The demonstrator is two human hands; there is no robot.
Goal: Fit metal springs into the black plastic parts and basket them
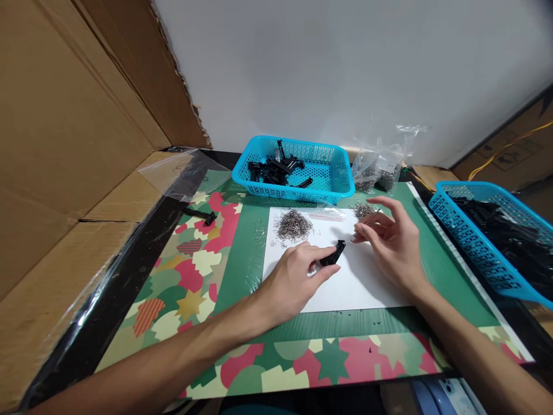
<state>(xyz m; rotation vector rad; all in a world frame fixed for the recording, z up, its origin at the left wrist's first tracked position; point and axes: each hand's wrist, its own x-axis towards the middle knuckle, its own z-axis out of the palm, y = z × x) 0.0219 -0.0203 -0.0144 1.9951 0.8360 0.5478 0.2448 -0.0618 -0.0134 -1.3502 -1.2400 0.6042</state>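
Observation:
My left hand (298, 276) holds a small black plastic part (332, 254) between thumb and index finger, over the white sheet (341, 294). To its right, my right hand (391, 239) pinches a thin metal tool (372, 217), tip near the sheet; whether a tiny piece is at the tip cannot be made out. Behind my left hand lies a pile of small metal pieces (294, 225). A smaller metal pile (363, 210) sits just beyond my right fingers.
A blue basket (294, 193) with black parts stands at the back, beside clear bags of metal pieces (386, 173). Another blue basket (488, 274), full of black parts, is at the right. One black part (199, 215) lies at the left. Cardboard (64, 115) walls the left side.

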